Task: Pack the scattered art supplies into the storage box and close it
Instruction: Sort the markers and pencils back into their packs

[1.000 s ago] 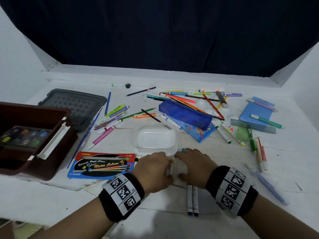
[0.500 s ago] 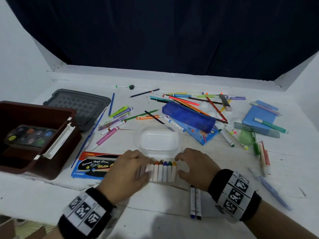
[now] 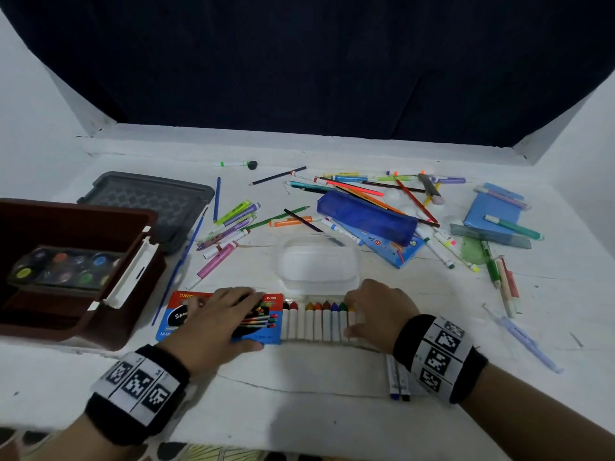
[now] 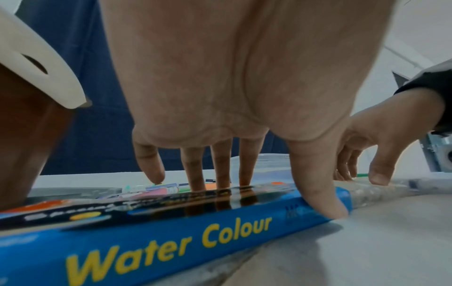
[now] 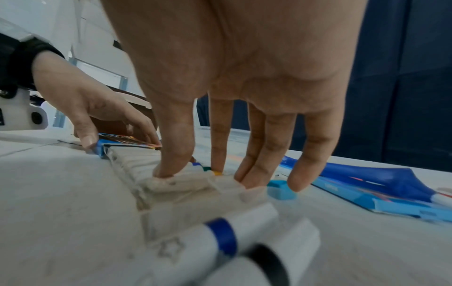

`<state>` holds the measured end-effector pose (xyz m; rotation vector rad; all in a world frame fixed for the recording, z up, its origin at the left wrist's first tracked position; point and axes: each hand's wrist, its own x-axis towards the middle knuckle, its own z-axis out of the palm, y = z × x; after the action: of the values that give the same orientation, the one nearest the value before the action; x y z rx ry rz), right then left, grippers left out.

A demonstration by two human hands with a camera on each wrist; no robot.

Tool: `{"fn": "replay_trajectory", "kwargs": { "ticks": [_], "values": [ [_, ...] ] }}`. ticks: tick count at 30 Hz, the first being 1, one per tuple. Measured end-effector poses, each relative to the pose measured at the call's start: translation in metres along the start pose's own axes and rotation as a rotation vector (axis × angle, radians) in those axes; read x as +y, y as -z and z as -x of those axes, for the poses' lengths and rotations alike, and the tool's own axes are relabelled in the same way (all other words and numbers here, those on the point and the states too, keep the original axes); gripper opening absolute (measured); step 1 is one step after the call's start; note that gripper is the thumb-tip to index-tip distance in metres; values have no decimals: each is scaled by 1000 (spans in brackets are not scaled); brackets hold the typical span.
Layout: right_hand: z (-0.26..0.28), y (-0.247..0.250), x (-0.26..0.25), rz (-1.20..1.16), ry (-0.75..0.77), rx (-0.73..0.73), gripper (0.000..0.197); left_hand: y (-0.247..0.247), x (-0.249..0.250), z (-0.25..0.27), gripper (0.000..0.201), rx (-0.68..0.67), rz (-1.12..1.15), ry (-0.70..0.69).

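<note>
bare table (image 3: 299, 410) nearest the person, storage box (image 3: 76, 227) blocking left, scattered pens (image 3: 366, 191) crowding beyond

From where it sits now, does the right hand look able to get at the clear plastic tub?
Probably yes. The right hand rests on the row of crayons, and the clear plastic tub sits just beyond its fingertips with nothing between them.

One storage box (image 3: 66, 227), one lid (image 3: 149, 201), two hands (image 3: 219, 317).

Open brown storage box (image 3: 100, 261) at the table's left edge, paint palette (image 3: 63, 266) inside, grey lid (image 3: 149, 197) behind it, blue water colour carton (image 3: 273, 327) touching a row of white-bodied crayons (image 3: 316, 319), pens and pencils (image 3: 366, 191) scattered beyond
</note>
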<state>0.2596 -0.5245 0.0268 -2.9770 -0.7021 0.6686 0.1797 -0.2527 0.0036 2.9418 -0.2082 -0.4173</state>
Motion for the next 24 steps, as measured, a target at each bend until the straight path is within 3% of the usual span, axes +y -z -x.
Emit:
{"fn": "replay_trajectory", "kwargs": {
  "ticks": [6, 11, 24],
  "values": [
    [14, -6, -12, -70, -4, 12, 41, -2, -17, 12, 80, 5, 1, -43],
    [24, -14, -39, -35, 22, 155, 39, -5, -26, 33, 80, -20, -13, -68],
    [15, -24, -69, -131, -42, 139, 28, 0, -26, 38, 81, -37, -110, -95]
  ]
}}
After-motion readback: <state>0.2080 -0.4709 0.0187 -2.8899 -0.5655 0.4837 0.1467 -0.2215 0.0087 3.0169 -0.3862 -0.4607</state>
